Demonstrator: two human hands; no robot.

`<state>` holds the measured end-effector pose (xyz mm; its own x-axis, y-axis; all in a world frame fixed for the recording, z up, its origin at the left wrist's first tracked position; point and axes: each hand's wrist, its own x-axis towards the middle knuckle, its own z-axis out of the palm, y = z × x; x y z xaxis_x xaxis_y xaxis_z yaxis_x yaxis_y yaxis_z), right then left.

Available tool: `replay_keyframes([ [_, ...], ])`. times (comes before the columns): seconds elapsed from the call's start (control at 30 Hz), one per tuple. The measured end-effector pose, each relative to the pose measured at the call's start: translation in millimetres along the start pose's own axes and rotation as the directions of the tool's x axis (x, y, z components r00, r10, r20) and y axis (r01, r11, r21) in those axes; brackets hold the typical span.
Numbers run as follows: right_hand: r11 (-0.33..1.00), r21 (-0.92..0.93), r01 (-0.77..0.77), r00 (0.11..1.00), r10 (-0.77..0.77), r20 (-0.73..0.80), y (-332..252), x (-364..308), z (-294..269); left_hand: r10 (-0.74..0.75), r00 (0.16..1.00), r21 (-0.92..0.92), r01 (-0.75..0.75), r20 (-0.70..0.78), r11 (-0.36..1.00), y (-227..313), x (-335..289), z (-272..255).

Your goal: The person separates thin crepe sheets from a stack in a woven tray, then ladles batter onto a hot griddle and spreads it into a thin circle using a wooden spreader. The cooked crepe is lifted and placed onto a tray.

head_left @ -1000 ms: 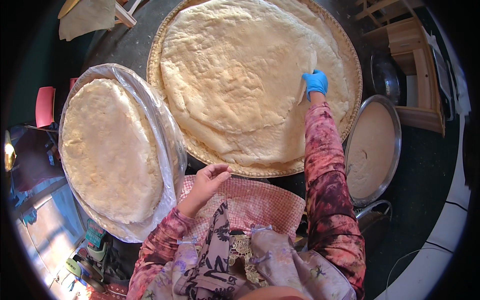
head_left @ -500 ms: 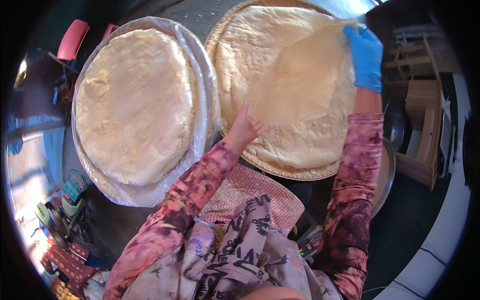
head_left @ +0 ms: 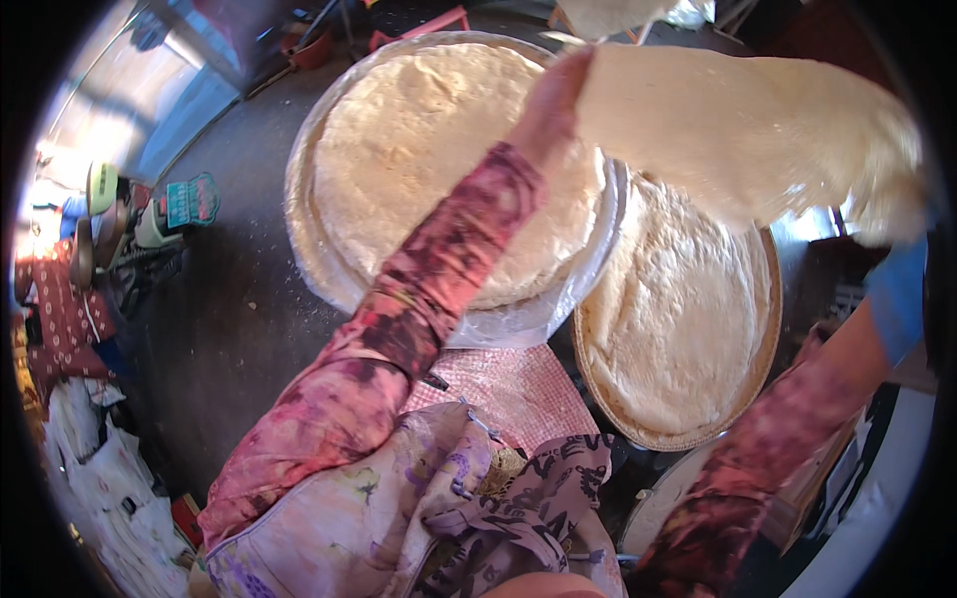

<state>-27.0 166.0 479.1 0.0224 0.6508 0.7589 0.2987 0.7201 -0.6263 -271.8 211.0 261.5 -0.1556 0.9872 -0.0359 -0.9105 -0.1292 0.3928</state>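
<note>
A thin, pale sheet of flatbread (head_left: 738, 125) is stretched in the air between my two hands. My bare left hand (head_left: 558, 105) is closed on its left edge, above the left stack. At the far right, my right hand (head_left: 897, 284) in a blue glove has the other end; its fingers are blurred and partly behind the bread. Below lies a broad round stack of flatbread (head_left: 419, 169) on a plastic-lined round tray (head_left: 309, 269). To its right, a second stack of flatbread (head_left: 678, 309) rests on a woven round tray (head_left: 688, 444), its far part covered by the raised sheet.
A pale round pan (head_left: 648, 513) shows partly beneath my right forearm. Far left stand a parked scooter (head_left: 130, 224) and a brown patterned cloth (head_left: 65, 319). A red stool (head_left: 419, 28) is behind the left tray. Wooden boards (head_left: 812, 483) are at the right.
The sheet has come up off the right stack. My left hand has moved up and taken its edge; my right hand has swung out to the right. The view has turned left.
</note>
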Motion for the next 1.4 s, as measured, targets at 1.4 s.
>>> replay_keyframes([
  [1.4, 0.725, -0.673, 0.15, 0.591, 0.479, 0.648, 261.6, -295.8, 117.0, -0.425, 0.901, 0.714, -0.355, 0.088, -0.604, -71.4, -220.4, -161.5],
])
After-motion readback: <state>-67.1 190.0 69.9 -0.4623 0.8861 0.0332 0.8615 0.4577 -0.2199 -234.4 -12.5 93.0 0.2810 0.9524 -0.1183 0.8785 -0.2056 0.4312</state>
